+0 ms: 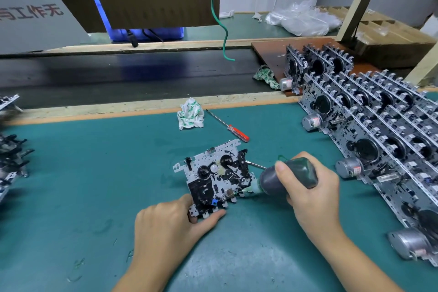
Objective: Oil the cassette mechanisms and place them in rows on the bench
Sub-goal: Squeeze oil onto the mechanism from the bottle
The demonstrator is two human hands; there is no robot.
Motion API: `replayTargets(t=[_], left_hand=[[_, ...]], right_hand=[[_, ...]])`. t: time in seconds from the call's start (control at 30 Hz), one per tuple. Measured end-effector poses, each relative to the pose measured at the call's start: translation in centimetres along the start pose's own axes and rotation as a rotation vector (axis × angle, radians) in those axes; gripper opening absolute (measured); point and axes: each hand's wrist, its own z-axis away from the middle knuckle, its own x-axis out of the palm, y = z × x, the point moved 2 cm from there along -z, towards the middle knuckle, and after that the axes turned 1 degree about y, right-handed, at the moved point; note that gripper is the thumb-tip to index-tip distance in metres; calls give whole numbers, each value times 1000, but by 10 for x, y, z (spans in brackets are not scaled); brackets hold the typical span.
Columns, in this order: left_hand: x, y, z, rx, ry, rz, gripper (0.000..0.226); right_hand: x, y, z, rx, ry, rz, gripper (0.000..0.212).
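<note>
**Oiling in progress: nozzle at the near-right edge of one mechanism**

Landmark: cassette mechanism [214, 174] lying flat on the green bench mat [94, 185], mid-bench, face up

Nearest, at its near-left corner: left hand [170, 223] pinning it down, thumb along the near edge, fingers curled round the left side of the frame. Firm hold, not lifting

To its right: right hand [308, 187] wrapped round a dark oil bottle [289, 176], thumb on top, fingers curled underneath, bottle tipped so the nozzle [246, 191] meets the mechanism's near-right edge. Whether oil is flowing: cannot tell

Doing this step well, as judged:
- keep the plate pinned so the nozzle tip does not skate
- light squeeze only, a drop at the pivot rather than a smear
- keep oil off the black wheels near the middle, likely drive parts that should stay dry
- lift the nozzle straight off before moving on

Just beyond the mechanism: red-handled screwdriver [227, 125] and a crumpled rag [190, 117], close enough for wiping any excess

Farther right and beyond: rows of mechanisms [379, 130] standing on edge, closely packed, motors facing out; probable destination for this one

Far left of the mechanism, at frame edge: more mechanisms [11, 156], blurred, probably not yet oiled
</note>
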Motion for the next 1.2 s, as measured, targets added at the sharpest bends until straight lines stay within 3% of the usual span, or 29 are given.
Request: replayTargets(t=[0.2, 0.43, 0.57, 0.73, 0.87, 0.97, 1.1, 1.2], left_hand=[[-1, 0, 0, -32, -69, 8, 65], [-15, 1, -1, 5, -143, 41, 60], [-40, -22, -7, -135, -182, -41, 61], [-94, -52, -20, -28, -175, -212, 74], [-113, -26, -28, 61, -234, -446, 82], [-108, 8, -32, 187, -186, -501, 70], [-88, 48, -30, 345, -133, -356, 52], [-72, 67, -30, 417, -36, -354, 43]], right_hand=[[0, 3, 0, -14, 1, -16, 45], [-5, 4, -14, 99, 78, -310, 32], [-5, 12, -22, 192, 10, -395, 27], [-2, 18, -24, 184, -96, -342, 30], [-2, 19, -25, 158, -98, -310, 32], [-3, 22, -26, 148, -65, -308, 32], [-6, 25, -29, 125, -60, -232, 30], [-10, 27, -34, 46, -36, -26, 32]])
